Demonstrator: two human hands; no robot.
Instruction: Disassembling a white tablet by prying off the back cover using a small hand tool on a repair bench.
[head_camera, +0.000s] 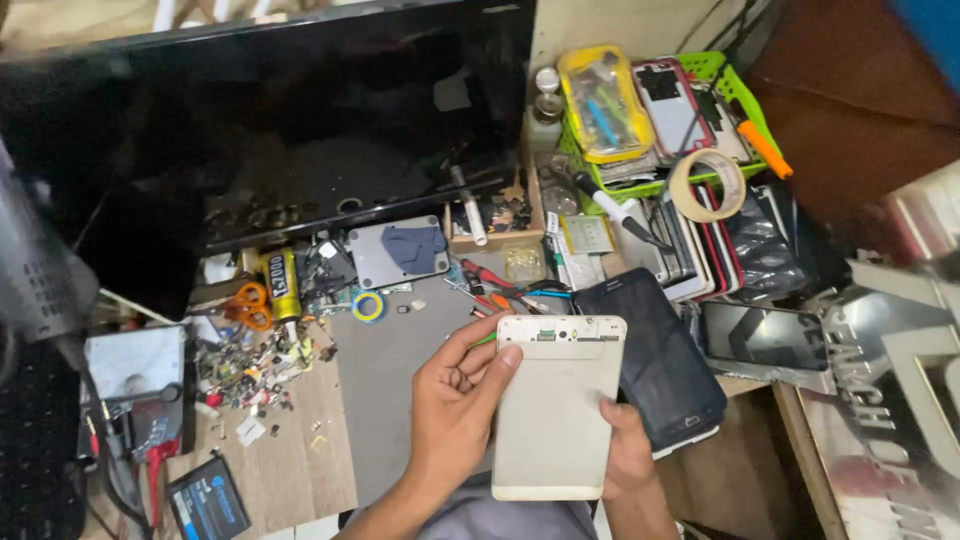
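Note:
I hold a white tablet-sized device (556, 405) back-side up over the grey work mat (395, 360). My left hand (455, 400) grips its left edge, thumb pressed on the back near the top. My right hand (628, 452) holds its lower right edge from beneath. A thin green tool tip pokes out beside my left fingers. A dark phone (662, 355) lies screen-up just right of the device, partly under it.
A large black monitor (280, 120) stands at the back. A green basket (735, 85) with phone parts, a tape roll (706, 184), stacked phones (700, 250), scissors (248, 303), a yellow glue tube (281, 283) and scattered small parts (245, 365) crowd the bench.

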